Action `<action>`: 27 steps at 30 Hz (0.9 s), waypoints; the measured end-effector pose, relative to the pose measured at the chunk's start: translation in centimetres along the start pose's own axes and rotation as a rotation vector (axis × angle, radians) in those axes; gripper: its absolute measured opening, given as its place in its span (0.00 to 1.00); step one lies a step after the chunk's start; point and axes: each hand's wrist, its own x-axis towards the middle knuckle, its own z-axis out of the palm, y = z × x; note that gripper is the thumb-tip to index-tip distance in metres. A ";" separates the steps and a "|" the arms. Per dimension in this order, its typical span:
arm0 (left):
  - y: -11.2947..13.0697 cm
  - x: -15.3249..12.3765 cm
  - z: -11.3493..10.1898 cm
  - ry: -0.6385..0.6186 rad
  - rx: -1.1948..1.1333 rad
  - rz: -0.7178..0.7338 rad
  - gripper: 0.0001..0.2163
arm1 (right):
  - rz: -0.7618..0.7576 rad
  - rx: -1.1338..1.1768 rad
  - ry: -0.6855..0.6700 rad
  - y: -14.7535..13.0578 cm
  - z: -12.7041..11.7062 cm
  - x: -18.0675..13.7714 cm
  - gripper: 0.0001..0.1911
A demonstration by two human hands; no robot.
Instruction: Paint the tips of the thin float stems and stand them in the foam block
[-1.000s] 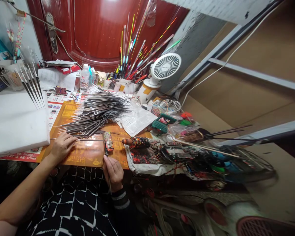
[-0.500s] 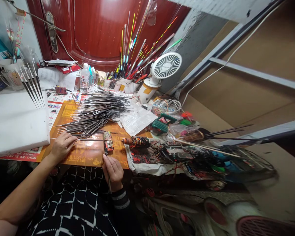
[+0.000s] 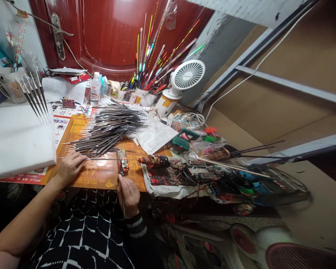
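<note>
The clutter beyond the fingers runs together into a blur off to the right, and I can't sort out the wires and coloured bits there. The person's own lap and a striped sleeve (image 3: pixel 136 226) hide the near edge of the counter (image 3: pixel 100 176). The left hand (image 3: pixel 70 166) lies palm down, and its fingers (image 3: pixel 78 160) are drawn together around the end of a thin rod (image 3: pixel 106 159). The pinch itself is tucked under the hand, so I only see the rod coming out from the fingertips. From there the rod lies flat and runs away from those fingers, across a small paint-smeared block (image 3: pixel 123 161), to a dark handle (image 3: pixel 154 161) lying on a stained cloth (image 3: pixel 162 185). The right hand (image 3: pixel 128 194) sits just on the near side of that block, with its fingers (image 3: pixel 122 184) closed narrowly on a slim stick (image 3: pixel 124 209). The stick's upper tip points at the block, but it is too fine to tell whether it touches or what it carries. Just beyond the left fingers spreads a heap of grey rods (image 3: pixel 109 127), and a white foam slab (image 3: pixel 16 138) sits just outside them.
</note>
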 end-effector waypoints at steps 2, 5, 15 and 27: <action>0.0 0.0 -0.1 0.000 0.001 0.007 0.10 | 0.001 0.002 -0.008 0.0 -0.1 0.0 0.30; 0.0 0.0 0.0 0.008 0.002 0.025 0.09 | -0.003 0.026 0.011 0.0 -0.2 0.0 0.30; 0.5 -0.2 0.6 0.014 -0.024 -0.029 0.11 | -0.046 0.248 -0.002 -2.8 1.7 -0.1 0.30; 0.8 -0.9 1.1 -0.003 -0.018 -0.019 0.10 | -0.139 0.287 -0.151 -5.5 3.9 -0.2 0.32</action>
